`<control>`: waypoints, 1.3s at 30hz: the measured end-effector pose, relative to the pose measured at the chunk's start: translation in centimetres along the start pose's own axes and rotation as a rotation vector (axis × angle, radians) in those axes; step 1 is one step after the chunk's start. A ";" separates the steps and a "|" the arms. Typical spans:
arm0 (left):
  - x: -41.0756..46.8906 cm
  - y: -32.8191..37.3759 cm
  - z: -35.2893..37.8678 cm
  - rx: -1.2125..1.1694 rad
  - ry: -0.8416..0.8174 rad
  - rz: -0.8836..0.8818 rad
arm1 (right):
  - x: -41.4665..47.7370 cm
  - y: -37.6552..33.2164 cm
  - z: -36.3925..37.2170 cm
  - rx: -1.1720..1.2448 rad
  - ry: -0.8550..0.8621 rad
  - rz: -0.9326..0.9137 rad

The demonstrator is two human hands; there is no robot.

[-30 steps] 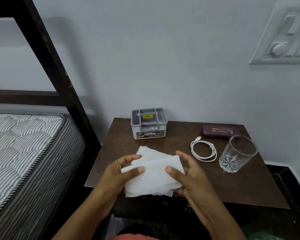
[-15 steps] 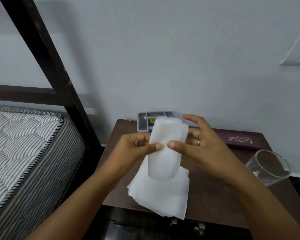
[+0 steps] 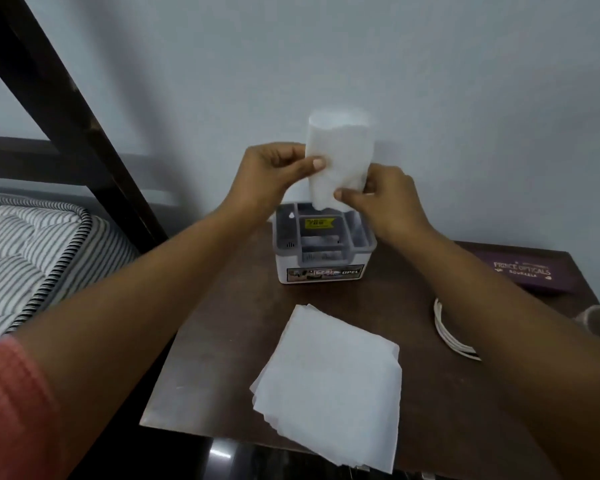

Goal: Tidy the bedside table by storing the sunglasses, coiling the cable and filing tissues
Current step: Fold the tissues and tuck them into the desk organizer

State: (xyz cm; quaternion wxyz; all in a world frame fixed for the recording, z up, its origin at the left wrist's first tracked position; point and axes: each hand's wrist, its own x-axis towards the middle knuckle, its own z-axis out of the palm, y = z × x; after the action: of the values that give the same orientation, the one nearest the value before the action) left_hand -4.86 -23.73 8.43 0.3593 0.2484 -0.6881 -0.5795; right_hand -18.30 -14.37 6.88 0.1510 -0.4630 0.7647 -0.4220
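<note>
While both hands pinch it upright, the folded tissue hangs over the organizer box, lower edge just at the back compartment (touching or not, can't tell). Left to right: striped mattress, left hand thumb and fingers clamped on tissue's left edge, right hand clamped on its lower right. Tissue stack lies flat near table front edge. Coiled cable partly behind right forearm; sunglasses case far right, closed.
</note>
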 end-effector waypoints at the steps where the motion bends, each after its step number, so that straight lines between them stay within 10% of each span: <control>1: 0.6 -0.7 -0.2 0.002 -0.002 0.005 | 0.7 0.4 0.5 -0.014 0.002 -0.004; 39: 1.3 -7.2 -0.4 0.371 0.093 -0.148 | 2.1 4.5 3.1 0.046 0.000 0.019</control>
State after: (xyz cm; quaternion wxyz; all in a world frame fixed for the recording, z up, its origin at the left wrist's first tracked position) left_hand -5.85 -26.45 1.71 0.2952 0.3867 -0.7455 -0.4556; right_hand -20.12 -16.72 1.86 0.1656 -0.4520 0.7591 -0.4382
